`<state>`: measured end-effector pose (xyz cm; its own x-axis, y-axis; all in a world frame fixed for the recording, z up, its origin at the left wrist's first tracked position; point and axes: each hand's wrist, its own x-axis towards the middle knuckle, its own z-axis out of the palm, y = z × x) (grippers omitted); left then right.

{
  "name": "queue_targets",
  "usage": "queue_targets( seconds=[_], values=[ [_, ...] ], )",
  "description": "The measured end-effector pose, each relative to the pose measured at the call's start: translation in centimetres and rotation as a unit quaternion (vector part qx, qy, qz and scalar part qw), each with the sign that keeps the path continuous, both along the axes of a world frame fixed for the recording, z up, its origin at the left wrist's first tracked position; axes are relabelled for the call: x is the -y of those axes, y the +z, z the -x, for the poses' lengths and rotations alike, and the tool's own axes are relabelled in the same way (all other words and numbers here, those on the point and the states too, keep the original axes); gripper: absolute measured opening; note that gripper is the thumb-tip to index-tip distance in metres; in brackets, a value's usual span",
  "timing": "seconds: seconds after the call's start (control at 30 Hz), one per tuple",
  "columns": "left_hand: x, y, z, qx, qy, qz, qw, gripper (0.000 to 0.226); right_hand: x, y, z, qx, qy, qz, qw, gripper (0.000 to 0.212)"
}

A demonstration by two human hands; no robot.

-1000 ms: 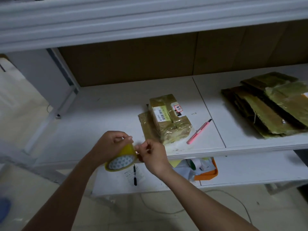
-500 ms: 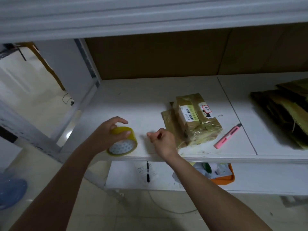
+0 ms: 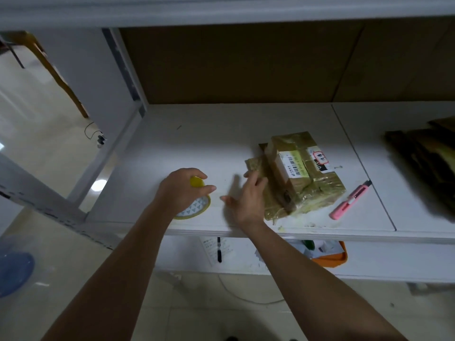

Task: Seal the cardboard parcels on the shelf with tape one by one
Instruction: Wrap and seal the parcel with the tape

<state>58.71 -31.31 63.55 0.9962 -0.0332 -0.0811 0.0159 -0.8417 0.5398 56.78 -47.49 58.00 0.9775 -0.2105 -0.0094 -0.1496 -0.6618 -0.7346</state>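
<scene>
On the white shelf board (image 3: 197, 134), the left hand (image 3: 181, 190) grips the yellow roll of packing tape (image 3: 197, 205), fingers curled over its top. Just right of the roll, the right hand (image 3: 246, 200) reaches with fingers spread wide, fingertips touching the flat tape-wrapped cardboard parcel (image 3: 269, 200). A boxy taped cardboard parcel with a barcode label (image 3: 302, 168) lies on the flat one, a pink utility knife (image 3: 350, 200) to its right.

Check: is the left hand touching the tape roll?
Touching. The head view shows the left hand on top of the tape roll, its fingers curled over the yellow rim, with no gap, on the shelf.
</scene>
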Motion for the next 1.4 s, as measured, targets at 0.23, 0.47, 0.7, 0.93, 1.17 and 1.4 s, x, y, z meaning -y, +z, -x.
queue_targets(
  seconds=[0.23,0.47,0.7,0.93,1.17,1.4],
  values=[
    [1.4,1.1,0.1,0.029,-0.025,-0.234,0.972,0.066,2.3,3.7,3.0,0.103,0.056,-0.001,0.993,0.042],
    [9.4,0.9,2.6,0.076,-0.055,0.113,0.989,0.024,15.2,6.5,4.6,0.259,-0.108,0.03,0.959,0.025],
    [16.2,-1.3,4.7,-0.213,0.039,0.449,0.867,0.028,20.7,4.1,4.6,0.073,-0.015,-0.167,0.983,0.028],
    [17.1,-3.1,4.8,-0.169,0.088,0.427,0.884,0.023,20.6,2.6,5.3,0.106,-0.016,-0.209,0.972,0.022],
    [20.0,-4.4,5.7,-0.012,0.097,0.237,0.967,0.016,21.2,1.6,4.6,0.115,0.037,-0.114,0.986,0.031],
    [19.2,-3.8,6.4,0.113,0.003,0.164,0.98,0.066,21.5,1.6,4.7,0.101,0.056,-0.081,0.99,0.031]
  ],
)
